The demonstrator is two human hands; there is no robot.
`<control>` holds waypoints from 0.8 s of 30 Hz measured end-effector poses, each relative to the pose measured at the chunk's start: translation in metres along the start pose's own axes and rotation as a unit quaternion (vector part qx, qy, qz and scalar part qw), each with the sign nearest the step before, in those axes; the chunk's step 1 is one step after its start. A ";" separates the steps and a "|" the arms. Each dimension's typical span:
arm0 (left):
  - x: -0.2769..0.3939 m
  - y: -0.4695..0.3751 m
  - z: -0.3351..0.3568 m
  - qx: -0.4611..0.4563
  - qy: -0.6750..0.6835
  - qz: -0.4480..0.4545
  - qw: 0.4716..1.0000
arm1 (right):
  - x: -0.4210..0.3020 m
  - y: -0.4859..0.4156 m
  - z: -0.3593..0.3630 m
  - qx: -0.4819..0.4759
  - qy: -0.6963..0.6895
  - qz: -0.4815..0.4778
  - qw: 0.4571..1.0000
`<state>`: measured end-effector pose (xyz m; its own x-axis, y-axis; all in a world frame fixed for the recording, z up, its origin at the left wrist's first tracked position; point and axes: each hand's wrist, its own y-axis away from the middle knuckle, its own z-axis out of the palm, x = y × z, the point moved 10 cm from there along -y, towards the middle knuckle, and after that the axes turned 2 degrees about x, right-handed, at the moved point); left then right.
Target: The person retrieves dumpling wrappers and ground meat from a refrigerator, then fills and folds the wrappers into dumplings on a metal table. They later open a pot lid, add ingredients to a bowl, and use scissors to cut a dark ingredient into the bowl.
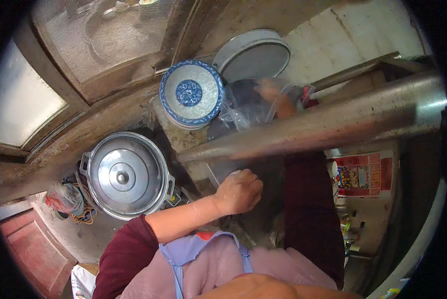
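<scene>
My left hand (241, 191) is curled into a fist below a thick metal pipe (320, 116). Whether anything sits inside its fingers is hidden. My right arm reaches up behind the pipe. Past it, my right hand (271, 92), blurred, is at a clear plastic bag (238, 116), its fingers over or inside the film; its grip is unclear. Left of the bag, blue-and-white patterned bowls (191, 93) stand stacked on a worn ledge (188, 139). Behind them a round sieve (259, 58) leans with its mesh facing me.
A large lidded metal pot (126, 175) stands at left, beside a bundle (64, 200) in plastic and an orange cord (84, 217). Wooden window frames (51, 71) line the upper left. The pipe crosses over my right arm. A red poster (361, 175) hangs at right.
</scene>
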<state>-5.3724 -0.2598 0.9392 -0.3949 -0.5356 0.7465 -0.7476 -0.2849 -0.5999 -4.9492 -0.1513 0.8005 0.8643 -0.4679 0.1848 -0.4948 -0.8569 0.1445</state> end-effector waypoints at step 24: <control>0.088 -0.034 0.071 -0.087 0.413 -0.123 0.898 | -0.060 0.507 -0.204 0.115 -0.602 0.270 0.743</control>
<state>-5.3443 -0.3536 1.0046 -0.4140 0.3200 0.8522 -0.9103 -0.1468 -0.3871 -5.2705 -0.5137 1.0606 0.0689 -0.4928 -0.8674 -0.8900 -0.4231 0.1697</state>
